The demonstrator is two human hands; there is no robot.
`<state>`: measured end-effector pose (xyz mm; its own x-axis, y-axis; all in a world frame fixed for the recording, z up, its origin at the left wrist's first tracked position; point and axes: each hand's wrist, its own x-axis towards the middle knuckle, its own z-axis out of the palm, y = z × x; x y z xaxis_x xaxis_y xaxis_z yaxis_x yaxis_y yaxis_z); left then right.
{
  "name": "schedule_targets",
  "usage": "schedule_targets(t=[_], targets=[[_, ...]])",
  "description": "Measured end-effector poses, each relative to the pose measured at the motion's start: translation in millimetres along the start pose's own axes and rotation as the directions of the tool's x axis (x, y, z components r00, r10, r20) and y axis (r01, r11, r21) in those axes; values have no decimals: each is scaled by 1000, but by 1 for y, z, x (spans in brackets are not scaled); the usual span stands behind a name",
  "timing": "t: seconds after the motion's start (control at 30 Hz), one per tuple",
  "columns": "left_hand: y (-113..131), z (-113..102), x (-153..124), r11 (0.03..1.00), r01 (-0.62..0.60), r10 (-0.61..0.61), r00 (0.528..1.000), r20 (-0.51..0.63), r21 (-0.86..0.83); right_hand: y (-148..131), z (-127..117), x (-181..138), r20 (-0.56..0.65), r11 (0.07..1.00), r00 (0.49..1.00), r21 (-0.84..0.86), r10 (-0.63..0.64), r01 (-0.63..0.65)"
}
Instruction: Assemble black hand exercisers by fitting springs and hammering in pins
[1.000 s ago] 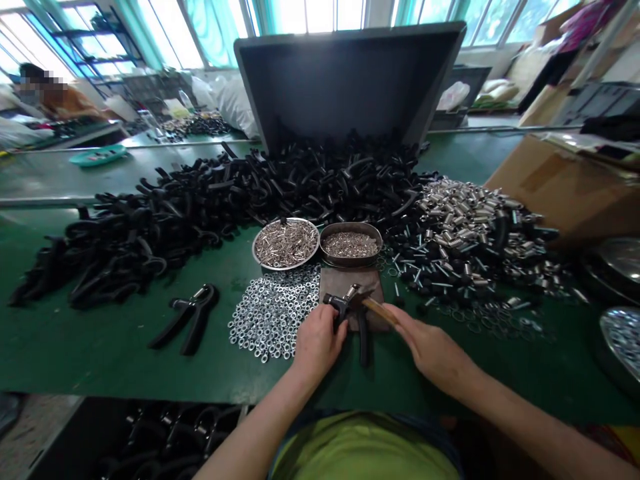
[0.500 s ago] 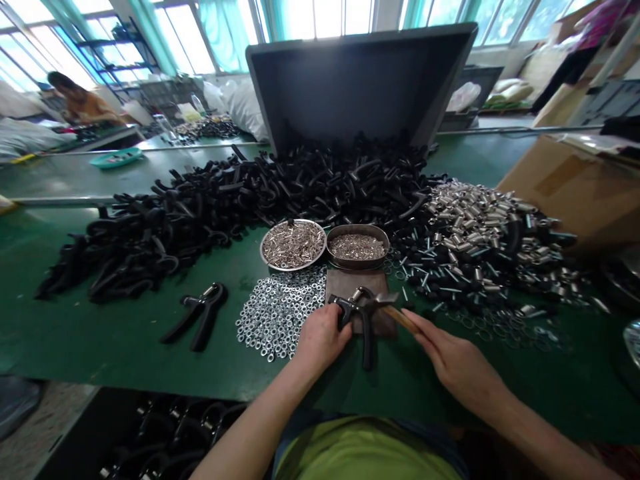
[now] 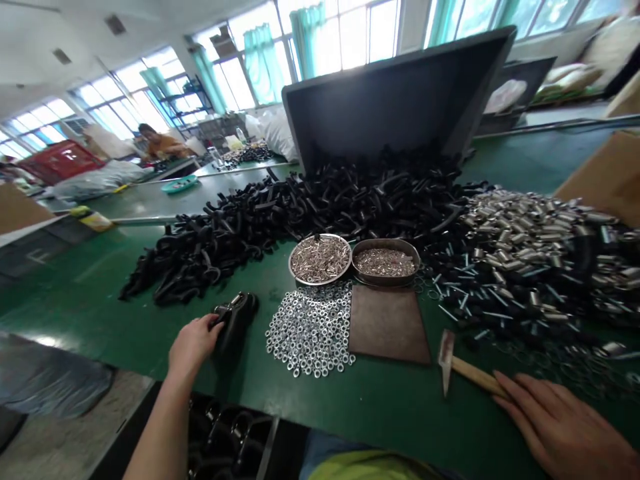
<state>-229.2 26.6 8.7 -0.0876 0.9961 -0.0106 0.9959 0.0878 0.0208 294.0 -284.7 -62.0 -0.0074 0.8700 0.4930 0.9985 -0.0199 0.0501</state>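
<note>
At the left of the green bench, my left hand (image 3: 194, 343) is closed on a black hand gripper (image 3: 234, 327) with a metal spring at its top. It is low over the bench where another such gripper lay; blur and overlap hide whether both are there. Far to the right, my right hand (image 3: 555, 413) is closed over the handle end of a small hammer (image 3: 473, 373), its fingers fairly straight. The hammer's head rests on the bench. Between the hands are a brown square mat (image 3: 390, 327) with nothing on it and a spread of shiny nuts (image 3: 310, 333).
Behind the nuts stand a round dish (image 3: 291, 270) of small metal pins and an oval tin (image 3: 385, 280) of tiny parts. Black handles (image 3: 340, 200) are heaped before a tipped grey bin (image 3: 400, 100). Springs (image 3: 530, 223) lie right. A crate (image 3: 270, 447) sits below the bench edge.
My left hand has carried the hand gripper from the mat to the left. My right hand has moved the hammer right, away from the mat. The view has turned left.
</note>
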Motion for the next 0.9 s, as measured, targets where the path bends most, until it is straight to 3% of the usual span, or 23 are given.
schedule_targets(t=[0.07, 0.17, 0.23, 0.33, 0.4, 0.47, 0.53, 0.63, 0.73, 0.9], targets=[[9, 1, 7, 1000, -7, 8, 997, -73, 17, -6, -4, 13, -2, 992, 994, -64, -109, 108], [70, -6, 16, 969, -225, 191, 941, -279, -96, -15, -4, 31, -42, 991, 991, -55, -128, 125], [135, -15, 23, 869, -449, 375, 872, -316, -208, -21, -4, 42, -63, 995, 993, -4, -104, 104], [244, -28, 34, 690, -679, 594, 729, -340, -251, -30, -6, 60, -76, 993, 993, 66, -88, 94], [312, -35, 41, 618, -749, 665, 660, -350, -238, -35, -8, 71, -87, 990, 993, 103, -84, 93], [368, -39, 48, 587, -779, 694, 624, -359, -220, -38, -9, 81, -98, 987, 991, 131, -85, 98], [410, -41, 52, 589, -780, 695, 622, -360, -209, -40, -10, 89, -102, 983, 992, 157, -76, 91], [451, -41, 56, 622, -756, 669, 649, -362, -207, -38, -11, 95, -65, 980, 997, 194, -33, 45], [472, -42, 61, 662, -714, 633, 696, -340, -229, -31, -12, 97, 28, 980, 1000, 197, 14, -20], [488, -50, 76, 756, -579, 539, 816, -210, -307, -20, -10, 107, 149, 977, 983, 167, 108, -133]])
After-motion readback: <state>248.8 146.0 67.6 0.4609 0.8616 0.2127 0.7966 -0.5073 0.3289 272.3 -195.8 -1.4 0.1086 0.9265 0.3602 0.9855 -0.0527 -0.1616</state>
